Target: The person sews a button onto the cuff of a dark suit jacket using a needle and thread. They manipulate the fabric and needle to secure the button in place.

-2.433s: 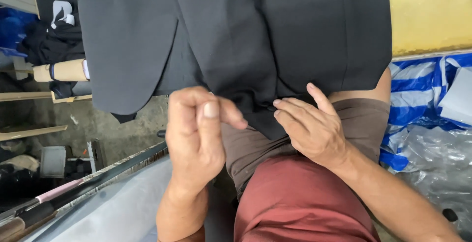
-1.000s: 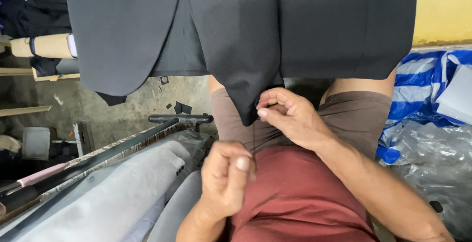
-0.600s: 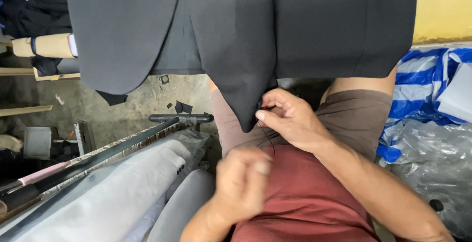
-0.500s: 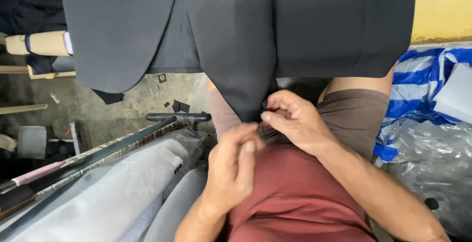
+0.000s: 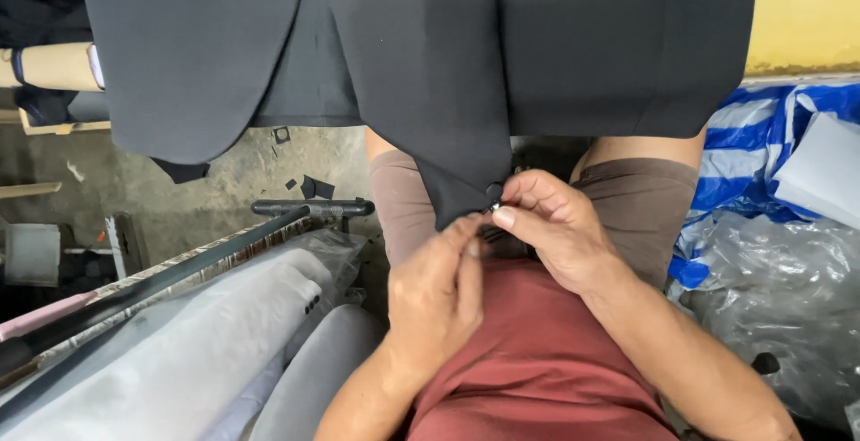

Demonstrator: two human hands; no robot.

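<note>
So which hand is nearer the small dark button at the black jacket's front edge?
Right. The right hand pinches beside the small dark button; the left hand sits just below, fingertips at the black jacket hem.

The person's lap (image 5: 627, 208) carries the dark jacket's (image 5: 466, 92) hem beneath the pinching fingers; fabric scraps (image 5: 309, 186) lie on the concrete floor (image 5: 242, 190) left.

jacket (image 5: 537, 56): dark matt woven cloth | button (image 5: 494, 190): dark, smooth | shirt (image 5: 537, 360): matt red cloth | sheet at 3 o'clock (image 5: 779, 271): glossy crinkled plastic | floor (image 5: 242, 181): rough concrete
</note>
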